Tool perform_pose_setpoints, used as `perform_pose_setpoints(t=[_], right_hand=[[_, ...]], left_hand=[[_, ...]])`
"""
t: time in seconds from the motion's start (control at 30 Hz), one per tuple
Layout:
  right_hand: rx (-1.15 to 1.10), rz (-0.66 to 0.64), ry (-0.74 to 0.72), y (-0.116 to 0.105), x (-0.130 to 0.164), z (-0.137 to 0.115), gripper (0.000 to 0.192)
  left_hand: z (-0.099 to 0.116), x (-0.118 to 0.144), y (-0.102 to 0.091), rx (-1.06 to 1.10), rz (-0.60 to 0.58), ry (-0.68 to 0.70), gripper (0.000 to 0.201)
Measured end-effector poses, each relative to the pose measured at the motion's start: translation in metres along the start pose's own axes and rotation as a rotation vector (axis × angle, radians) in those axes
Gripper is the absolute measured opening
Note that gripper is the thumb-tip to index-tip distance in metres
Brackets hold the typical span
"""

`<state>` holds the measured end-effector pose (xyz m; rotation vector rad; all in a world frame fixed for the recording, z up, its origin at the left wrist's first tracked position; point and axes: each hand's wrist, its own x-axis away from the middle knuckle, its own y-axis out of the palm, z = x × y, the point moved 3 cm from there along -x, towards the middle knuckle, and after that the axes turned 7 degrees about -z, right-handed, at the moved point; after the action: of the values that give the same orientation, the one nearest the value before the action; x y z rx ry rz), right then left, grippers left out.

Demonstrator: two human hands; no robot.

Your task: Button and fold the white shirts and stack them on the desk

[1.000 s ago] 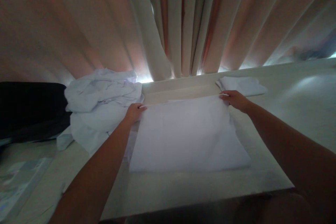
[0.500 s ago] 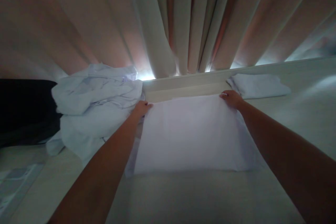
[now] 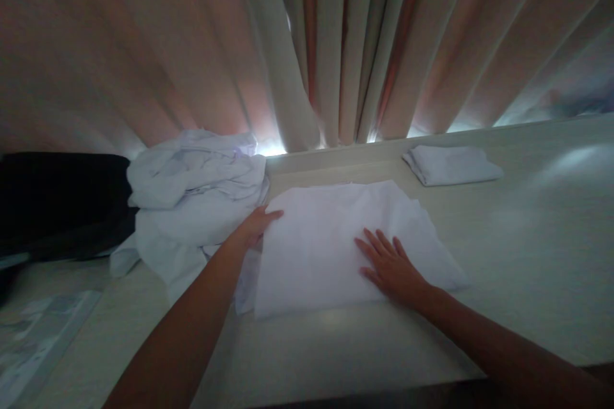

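Tabletop (image 3: 527, 230): flat white folded cloth (image 3: 336, 236).

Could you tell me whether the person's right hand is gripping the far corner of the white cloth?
No, the right hand lies flat, fingers spread, on the near part of the white cloth.

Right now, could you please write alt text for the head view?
Both hands rest on a folded white cloth on a pale table: left hand at its left edge, right hand flat on top. Crumpled white laundry lies left.
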<state>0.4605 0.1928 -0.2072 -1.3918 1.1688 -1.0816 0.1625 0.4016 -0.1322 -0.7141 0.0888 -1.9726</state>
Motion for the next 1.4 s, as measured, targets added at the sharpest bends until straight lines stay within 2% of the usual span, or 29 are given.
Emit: perform_pose_setpoints(t=[0.13, 0.2, 0.3, 0.4, 0.47, 0.6, 0.7, 0.8, 0.87, 1.0, 1.1, 1.27, 1.4], right_hand=[[-0.029, -0.060, -0.135, 0.007, 0.048, -0.011, 0.065], [-0.042, -0.086, -0.215, 0.004, 0.070, -0.013, 0.067], [-0.059, -0.122, -0.299, 0.000, 0.098, -0.023, 0.070], [-0.067, -0.094, -0.284, 0.001, 0.115, -0.050, 0.074], [-0.084, -0.060, -0.284, 0.003, 0.123, -0.080, 0.077], [-0.145, -0.028, -0.399, 0.012, 0.139, -0.155, 0.082], [-0.180, -0.018, -0.534, 0.026, 0.150, -0.207, 0.090], [-0.144, 0.011, -0.569, 0.039, 0.153, -0.239, 0.066], [-0.098, 0.022, -0.540, 0.043, 0.149, -0.247, 0.053], [-0.075, 0.012, -0.474, 0.039, 0.133, -0.243, 0.044], [-0.074, -0.002, -0.459, 0.044, 0.124, -0.237, 0.046], [-0.030, 0.010, -0.507, 0.064, 0.123, -0.228, 0.053], [-0.038, 0.008, -0.531, 0.062, 0.128, -0.229, 0.052]], left_hand=[[-0.016, 0.059, 0.011, 0.147, 0.001, 0.004, 0.037], [-0.033, 0.096, 0.014, 0.255, -0.017, -0.032, 0.036], [-0.064, 0.152, 0.018, 0.307, -0.018, -0.075, 0.032], [-0.098, 0.193, 0.017, 0.320, 0.040, -0.158, 0.025], [-0.118, 0.207, 0.015, 0.323, 0.106, -0.191, 0.024], [-0.139, 0.208, 0.005, 0.322, 0.224, -0.174, 0.025], [-0.140, 0.202, 0.000, 0.293, 0.210, -0.099, 0.025], [-0.141, 0.199, -0.003, 0.295, 0.181, -0.032, 0.023], [-0.145, 0.197, -0.004, 0.305, 0.177, -0.030, 0.022], [-0.151, 0.194, -0.003, 0.341, 0.137, -0.037, 0.022], [-0.154, 0.194, -0.002, 0.363, 0.113, -0.052, 0.026], [-0.155, 0.196, -0.002, 0.397, 0.093, -0.060, 0.035], [-0.159, 0.193, -0.003, 0.406, 0.082, -0.053, 0.042]])
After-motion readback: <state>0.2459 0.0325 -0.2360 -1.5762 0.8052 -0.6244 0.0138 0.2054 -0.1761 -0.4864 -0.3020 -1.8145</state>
